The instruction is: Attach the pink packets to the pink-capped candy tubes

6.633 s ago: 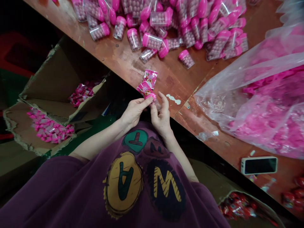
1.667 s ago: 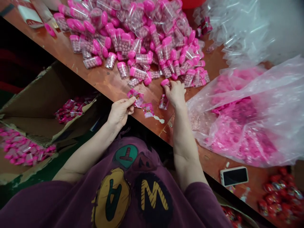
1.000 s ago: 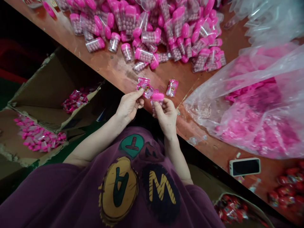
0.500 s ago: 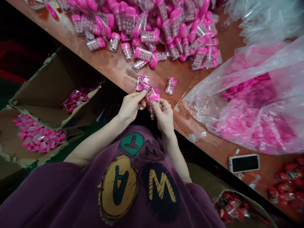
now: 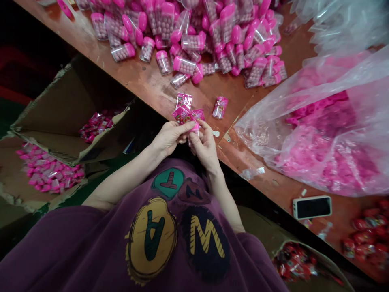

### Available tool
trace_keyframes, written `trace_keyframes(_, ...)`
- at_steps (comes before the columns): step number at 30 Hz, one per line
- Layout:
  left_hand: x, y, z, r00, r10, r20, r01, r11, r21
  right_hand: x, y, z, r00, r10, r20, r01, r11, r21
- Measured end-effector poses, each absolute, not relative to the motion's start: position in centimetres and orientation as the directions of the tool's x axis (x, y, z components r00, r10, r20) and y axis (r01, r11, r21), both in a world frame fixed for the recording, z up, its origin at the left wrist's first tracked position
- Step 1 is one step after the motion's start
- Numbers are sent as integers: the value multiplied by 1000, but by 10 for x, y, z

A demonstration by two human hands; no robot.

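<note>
In front of my body, my right hand [image 5: 206,147] is closed around a small clear candy bottle with a pink cap [image 5: 196,128]. My left hand [image 5: 170,137] meets it from the other side, thumb and fingers pinched at the cap; most of the bottle is hidden by my fingers. Just beyond my fingertips, at the table edge, lie several flat pink printed sleeves [image 5: 183,114]. A bottle wearing a printed pink wrapper [image 5: 219,107] rests on the table to the right of them.
A heap of pink-capped candy bottles [image 5: 194,42] covers the table's far side. To the right are a clear bag of pink pieces [image 5: 331,154], a phone [image 5: 312,207] and red packages [image 5: 367,233]. Cardboard boxes [image 5: 51,121] holding pink items stand at left below the table edge.
My hands have drawn closer together. My left thumb has moved from the printed sleeves to the pink cap of the candy bottle, which is now more covered by my fingers.
</note>
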State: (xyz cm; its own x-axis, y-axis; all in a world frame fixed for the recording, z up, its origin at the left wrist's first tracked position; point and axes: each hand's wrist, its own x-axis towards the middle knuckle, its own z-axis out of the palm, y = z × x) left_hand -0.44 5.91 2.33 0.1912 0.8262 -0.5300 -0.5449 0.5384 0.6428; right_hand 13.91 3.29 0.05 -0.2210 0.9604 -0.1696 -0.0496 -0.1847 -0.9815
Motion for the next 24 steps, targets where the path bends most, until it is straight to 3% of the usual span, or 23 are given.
trace_keyframes(6,-8,57,23,272,825,-495,-588,550,593,149,32,8,-217,976,7,334,81,-939)
trace_keyframes(8,-12,57,25,304,814,-495,-555,574,602,151,33,13,-243,970,-33,277,37,-960)
trace_keyframes(12,-18,58,32,331,796,-507,-482,604,634,150,36,15,-313,933,-177,-41,-200,-979)
trace_keyframes(14,-18,59,34,310,804,-507,-473,593,652,149,38,13,-335,920,-203,-124,-257,-958)
trace_keyframes(16,-16,58,34,303,814,-496,-467,580,667,147,37,10,-323,928,-185,-107,-230,-967)
trace_keyframes(20,-8,54,27,270,813,-516,-488,577,654,143,34,8,-235,965,-113,84,-96,-992)
trace_keyframes(24,-3,48,23,250,808,-534,-496,580,646,145,36,9,-271,943,-194,-100,-227,-969)
